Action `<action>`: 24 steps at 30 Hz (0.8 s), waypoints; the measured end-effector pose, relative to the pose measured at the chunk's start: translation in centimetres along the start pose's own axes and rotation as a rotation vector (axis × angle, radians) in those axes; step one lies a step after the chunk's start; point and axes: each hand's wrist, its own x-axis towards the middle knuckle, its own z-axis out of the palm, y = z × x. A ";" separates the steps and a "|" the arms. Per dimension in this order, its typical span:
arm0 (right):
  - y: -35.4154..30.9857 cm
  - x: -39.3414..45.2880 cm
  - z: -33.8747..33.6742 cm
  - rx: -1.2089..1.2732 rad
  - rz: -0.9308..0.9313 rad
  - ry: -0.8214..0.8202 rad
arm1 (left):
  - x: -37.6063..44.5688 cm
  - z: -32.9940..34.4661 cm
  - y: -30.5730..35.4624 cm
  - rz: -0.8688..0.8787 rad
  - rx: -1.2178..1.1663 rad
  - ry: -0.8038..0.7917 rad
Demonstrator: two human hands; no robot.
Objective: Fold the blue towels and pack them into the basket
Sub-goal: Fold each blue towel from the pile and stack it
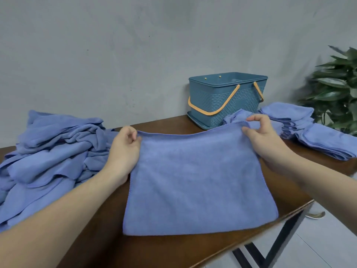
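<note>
A blue towel [195, 180] lies spread flat in the lower middle of the frame, on the brown tabletop [108, 229], its near edge close to the tabletop's front edge. The left hand [123, 149] pinches the towel's far left corner between thumb and curled fingers; the right hand [264, 138] pinches the far right corner the same way, and the far edge sags slightly between them.

The step in hand looks like the first fold. To do it well, both corners should travel together toward the near edge, kept level so the far hem lands square on the near hem, and the crease then pressed flat before the next fold.

At the left of the frame sits a heap of unfolded towels [50, 155]; at the right, a stack of folded towels [313, 132] leans in layers. Between them, in the upper middle, stands the blue basket [228, 97] with orange handles, just behind the right hand. A green plant [336, 88] fills the right edge.

The basket's inside is mostly hidden by its near wall, so whether any towel is packed cannot be told. The heap and the stack are cut off at the frame edges, and their counts are unclear.
</note>
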 end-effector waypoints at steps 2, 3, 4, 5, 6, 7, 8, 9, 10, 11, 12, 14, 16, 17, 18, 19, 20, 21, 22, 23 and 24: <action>0.6 2.7 1.2 -0.042 -0.028 0.002 | 2.3 0.6 -0.7 -0.004 -0.001 0.027; 0.9 4.1 1.8 -0.064 -0.031 0.004 | 3.6 0.9 -0.9 0.002 0.017 0.042; 1.2 5.5 2.4 -0.086 -0.029 0.010 | 4.8 1.2 -1.1 0.005 0.065 0.049; 1.4 6.8 3.0 -0.100 -0.028 0.013 | 5.9 1.5 -1.3 0.003 0.131 0.052; 1.7 8.0 3.6 -0.113 -0.033 0.008 | 6.9 1.8 -1.8 -0.007 0.190 0.047; 2.1 9.1 4.2 -0.130 -0.043 -0.010 | 7.5 2.1 -2.4 -0.022 0.229 0.032; 2.7 9.9 4.8 -0.156 -0.051 -0.035 | 7.9 2.5 -3.2 -0.037 0.254 0.008; 3.3 10.5 5.3 -0.194 -0.057 -0.065 | 8.1 2.8 -4.1 -0.055 0.269 -0.013; 4.1 10.8 5.7 -0.244 -0.059 -0.094 | 8.1 3.0 -5.0 -0.076 0.285 -0.031; 5.0 10.9 6.0 -0.293 -0.063 -0.117 | 8.0 3.3 -5.8 -0.092 0.316 -0.044; 6.0 10.8 6.2 -0.331 -0.068 -0.135 | 8.0 3.3 -6.5 -0.095 0.361 -0.056; 7.7 10.5 6.4 -0.377 -0.076 -0.180 | 7.8 3.5 -7.3 -0.065 0.448 -0.079; 8.8 10.2 6.3 -0.416 -0.090 -0.199 | 7.8 3.6 -7.7 -0.018 0.509 -0.114; 9.1 10.2 6.2 -0.430 -0.109 -0.192 | 7.9 3.6 -7.8 0.002 0.539 -0.137; 9.3 10.2 6.1 -0.432 -0.128 -0.179 | 7.9 3.6 -8.0 0.014 0.572 -0.162; 9.4 10.2 6.1 -0.423 -0.140 -0.162 | 8.1 3.5 -8.2 0.017 0.605 -0.186; 9.5 10.3 6.1 -0.413 -0.143 -0.146 | 8.3 3.4 -8.5 0.008 0.633 -0.212; 9.6 10.4 6.1 -0.410 -0.144 -0.135 | 8.4 3.2 -8.6 -0.007 0.661 -0.239; 9.6 10.4 6.1 -0.424 -0.146 -0.130 | 8.6 3.0 -8.8 -0.021 0.683 -0.266; 9.7 10.3 6.2 -0.452 -0.150 -0.128 | 8.8 3.0 -8.9 -0.030 0.695 -0.288; 9.7 10.3 6.3 -0.491 -0.150 -0.129 | 8.8 2.9 -9.0 -0.031 0.698 -0.301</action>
